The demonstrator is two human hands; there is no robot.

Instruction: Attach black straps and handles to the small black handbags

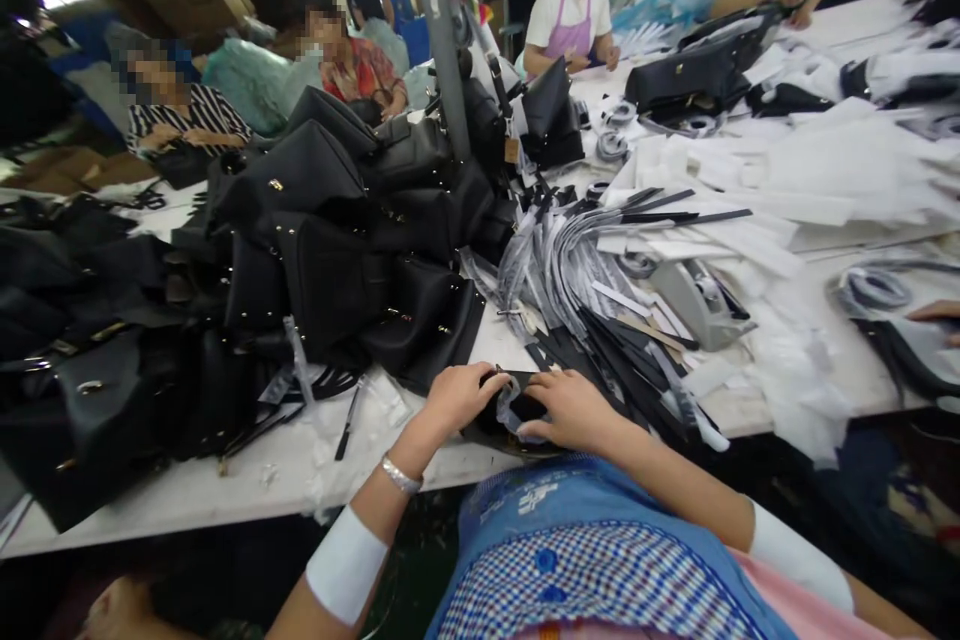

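Apron (540,535), L hand (463,396), R hand (568,408), half-curled on bag (487,432)

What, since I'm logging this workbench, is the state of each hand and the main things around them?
Left hand: on the black item, grip unclear
Right hand: on the same item, fingers bent
Black item: partly hidden by the hands
Clear plastic: crumpled, between the hands
Black bags: heaped
Strips: loosely bundled, curved
White sheets: spread, overlapping
Bracelet: worn
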